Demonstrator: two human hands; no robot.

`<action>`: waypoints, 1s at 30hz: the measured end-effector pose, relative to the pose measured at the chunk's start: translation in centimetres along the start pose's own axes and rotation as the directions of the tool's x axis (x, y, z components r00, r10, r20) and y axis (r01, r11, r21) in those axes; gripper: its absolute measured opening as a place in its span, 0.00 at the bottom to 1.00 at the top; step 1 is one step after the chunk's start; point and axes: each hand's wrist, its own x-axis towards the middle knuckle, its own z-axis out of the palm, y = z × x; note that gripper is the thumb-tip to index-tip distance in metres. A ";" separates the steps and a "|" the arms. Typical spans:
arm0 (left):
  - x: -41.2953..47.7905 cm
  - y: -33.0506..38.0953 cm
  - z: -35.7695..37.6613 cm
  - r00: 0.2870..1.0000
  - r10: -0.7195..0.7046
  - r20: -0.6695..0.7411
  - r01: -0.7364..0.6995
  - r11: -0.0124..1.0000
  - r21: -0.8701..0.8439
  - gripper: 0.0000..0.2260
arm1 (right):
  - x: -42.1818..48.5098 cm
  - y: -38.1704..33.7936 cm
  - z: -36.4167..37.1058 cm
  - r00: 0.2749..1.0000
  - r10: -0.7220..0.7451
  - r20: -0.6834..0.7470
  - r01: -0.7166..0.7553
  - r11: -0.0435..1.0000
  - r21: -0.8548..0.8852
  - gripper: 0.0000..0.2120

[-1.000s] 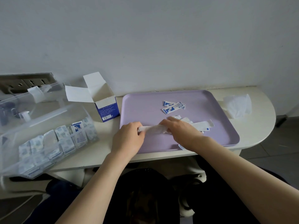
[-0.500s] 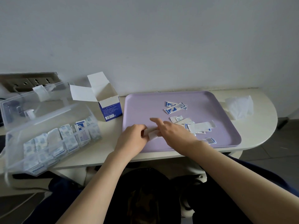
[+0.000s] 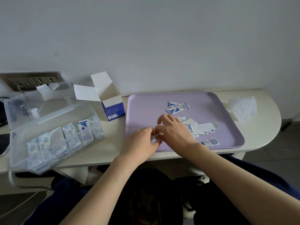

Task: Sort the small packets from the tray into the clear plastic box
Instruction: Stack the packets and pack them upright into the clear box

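**Packet held over tray, both hands engaged**

Observed left hand (image 3: 141, 142) and right hand (image 3: 176, 135) together over near-left part of purple tray (image 3: 146, 111), fingers of both curled, pinching one white packet (image 3: 154, 138) between them. Counted further loose packets (image 3: 178, 108) on tray beyond right hand. Found clear plastic box (image 3: 17, 143) at left of bench (image 3: 112, 143), lid open, packets filed inside. Noted open cardboard box (image 3: 113, 109) between box and tray.

Blue-white packets (image 3: 177, 109) lie scattered on the lilac tray (image 3: 146, 111); others, seemingly upright, fill the clear box (image 3: 48, 121).
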 end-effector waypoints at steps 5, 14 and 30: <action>0.0 -1.0 -0.5 0.997 -0.036 -0.074 0.044 0.994 0.104 0.06 | 0.0 0.0 0.4 0.967 0.205 0.154 -0.219 0.972 0.080 0.16; 0.5 -1.4 0.7 0.997 -0.047 0.062 0.044 0.998 0.051 0.09 | -0.1 -1.3 1.8 0.941 0.236 0.243 -0.320 0.854 0.410 0.24; 0.5 -1.5 0.9 0.999 -0.041 0.028 0.034 0.975 0.220 0.10 | 0.3 -0.9 1.6 0.993 0.104 0.056 -0.111 0.982 0.151 0.12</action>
